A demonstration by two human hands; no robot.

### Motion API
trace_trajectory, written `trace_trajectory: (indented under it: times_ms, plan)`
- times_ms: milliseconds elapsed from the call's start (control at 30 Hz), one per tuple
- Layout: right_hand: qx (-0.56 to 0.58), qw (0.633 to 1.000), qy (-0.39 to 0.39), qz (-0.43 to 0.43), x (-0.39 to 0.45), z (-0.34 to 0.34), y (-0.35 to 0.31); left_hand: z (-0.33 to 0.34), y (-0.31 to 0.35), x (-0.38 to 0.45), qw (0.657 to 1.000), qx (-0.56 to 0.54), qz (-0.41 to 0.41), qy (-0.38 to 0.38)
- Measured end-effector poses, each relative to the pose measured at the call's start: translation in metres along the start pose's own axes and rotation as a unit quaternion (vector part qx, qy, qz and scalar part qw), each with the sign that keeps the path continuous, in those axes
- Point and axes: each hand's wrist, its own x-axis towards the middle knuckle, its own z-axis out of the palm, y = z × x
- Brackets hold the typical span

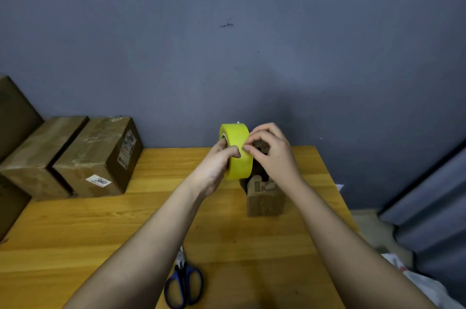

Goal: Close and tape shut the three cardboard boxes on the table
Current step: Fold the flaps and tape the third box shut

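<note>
While the small box (pixel 264 197) is sitting unsealed on the table (pixel 100 233) under our hands, we are gripping the yellow tape roll (pixel 238 154) just above it with our left hand (pixel 216 167), our right hand (pixel 272 152) picking at its edge. Two boxes (pixel 83 157) at left are looking taped already; scissors (pixel 184 283) are lying nearby.

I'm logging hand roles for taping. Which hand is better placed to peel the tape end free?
The right hand: its fingertips already pinch at the outer face of the yellow tape roll, while the left hand is occupied holding the roll through its core.
</note>
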Motion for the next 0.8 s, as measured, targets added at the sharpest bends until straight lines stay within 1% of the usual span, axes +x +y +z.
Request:
trace_trajectory:
  times_ms: [133,233,300,433,733,800]
  plan:
    - [0.003,1.0,0.002,0.007,-0.003,0.003,-0.001,0.0,0.001,0.0,1.0,0.018,0.019,-0.01]
    - [-0.043,0.999,0.0,-0.005,-0.01,0.003,-0.001,-0.004,-0.002,0.003,0.999,0.023,0.032,-0.005]
    - [-0.079,0.996,0.023,-0.035,-0.014,0.004,0.001,-0.004,-0.002,0.004,0.999,0.016,0.036,0.004]
    - [-0.081,0.994,0.057,-0.055,-0.014,0.006,0.002,0.001,-0.002,0.005,0.999,0.001,0.039,0.025]
    - [0.005,1.0,-0.026,0.003,-0.001,-0.002,0.015,0.0,0.0,0.01,0.996,0.073,0.036,0.032]
    - [0.006,1.0,-0.026,0.014,0.0,-0.002,0.014,0.0,0.002,0.01,0.996,0.077,0.035,0.027]
